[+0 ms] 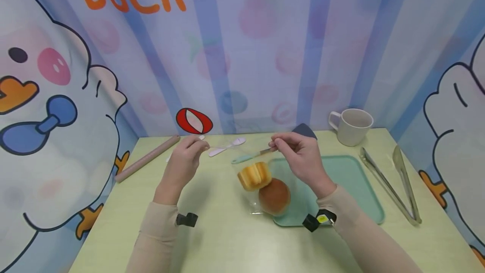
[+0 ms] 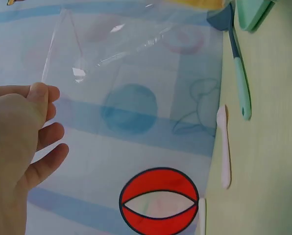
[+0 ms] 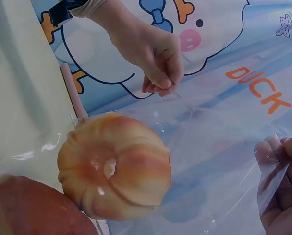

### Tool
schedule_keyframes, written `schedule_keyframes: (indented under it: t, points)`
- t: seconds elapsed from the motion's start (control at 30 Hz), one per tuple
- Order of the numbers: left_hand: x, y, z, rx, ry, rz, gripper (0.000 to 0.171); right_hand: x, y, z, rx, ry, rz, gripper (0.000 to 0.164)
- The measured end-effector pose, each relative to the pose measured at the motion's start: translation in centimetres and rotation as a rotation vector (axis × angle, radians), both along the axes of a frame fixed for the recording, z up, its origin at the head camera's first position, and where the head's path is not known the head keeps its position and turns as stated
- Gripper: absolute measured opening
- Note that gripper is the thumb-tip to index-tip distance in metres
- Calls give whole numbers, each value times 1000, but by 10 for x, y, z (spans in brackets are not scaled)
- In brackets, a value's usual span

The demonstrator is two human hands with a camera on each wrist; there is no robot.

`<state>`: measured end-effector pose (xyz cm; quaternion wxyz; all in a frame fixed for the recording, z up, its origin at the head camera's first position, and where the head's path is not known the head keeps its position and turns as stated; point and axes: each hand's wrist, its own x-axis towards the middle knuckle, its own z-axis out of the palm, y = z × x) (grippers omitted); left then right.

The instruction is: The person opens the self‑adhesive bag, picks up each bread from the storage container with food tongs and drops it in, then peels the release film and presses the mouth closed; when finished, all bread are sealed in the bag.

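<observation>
A clear plastic bag (image 2: pixel 131 63) is stretched between both hands above the table. My left hand (image 1: pixel 185 159) pinches one upper corner between thumb and forefinger, its other fingers loosely bent. The opposite side of the bag is pinched by my right hand (image 1: pixel 301 157). Low in the bag sits a golden, ridged ring-shaped bread (image 3: pixel 114 166), its hole visible in the right wrist view. Beside it is a round brown bun (image 1: pixel 274 196), overlapping the tray's left edge in the head view; plastic shows around it, but whether it lies inside the bag I cannot tell for certain.
A mint tray (image 1: pixel 352 188) lies at right, with metal tongs (image 1: pixel 392 188) and a white mug (image 1: pixel 353 127) beyond. Behind the bag are a mint-handled spatula (image 2: pixel 241 85) and a pale pink spoon (image 2: pixel 225 147). A mauve rolling pin (image 1: pixel 147 159) lies at the left edge.
</observation>
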<state>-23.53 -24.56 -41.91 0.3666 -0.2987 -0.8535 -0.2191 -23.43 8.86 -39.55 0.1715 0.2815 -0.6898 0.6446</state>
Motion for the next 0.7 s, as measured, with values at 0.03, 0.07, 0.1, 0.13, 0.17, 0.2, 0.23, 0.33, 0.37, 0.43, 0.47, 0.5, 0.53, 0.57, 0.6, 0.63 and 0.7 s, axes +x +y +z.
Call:
schedule_keyframes:
  t: [0.03,0.07,0.1,0.13,0.17,0.2,0.23,0.33,0.37,0.43,0.47,0.5,0.53,0.57,0.6,0.63,0.7]
  points:
    - [0,-3,0,2,-2,-5,18,0,0,0,2,1,-6,13]
    - [0,-6,-1,4,-2,-7,17,-1,1,0,2,2,-10,12]
    - [0,-9,-1,0,6,-10,15,-1,1,0,1,2,-14,12]
    - [1,-12,-1,0,12,-11,15,-2,1,0,1,0,-17,12]
    - [1,-14,0,-2,20,-9,15,-2,2,0,0,-1,-18,12]
    - [1,-17,0,-2,29,-11,15,-2,2,1,-2,-3,-17,12]
    - [1,-20,1,-1,36,-9,15,-3,2,1,-3,-5,-16,12]
    - [3,-27,1,6,56,-5,15,-4,3,1,-10,-9,-13,12]
    - [3,-29,1,7,62,3,15,-4,3,1,-11,-9,-13,12]
    - [4,-35,-1,9,66,26,15,-4,3,2,-11,-10,-15,12]
    - [4,-38,-2,9,67,43,15,-4,3,2,-12,-12,-14,12]
    - [5,-41,-4,9,59,68,16,-4,3,2,-14,-13,-12,12]
    - [6,-45,-6,9,51,97,16,-4,3,2,-15,-15,-10,12]
    - [7,-48,-8,13,32,126,15,-4,3,2,-17,-16,-7,12]
    - [9,-51,-9,23,12,152,15,-4,3,2,-20,-18,-4,12]
    - [10,-55,-12,34,-11,181,13,-3,3,2,-24,-19,-2,12]
    - [12,-60,-14,64,-64,245,11,-3,2,3,-29,-21,2,12]
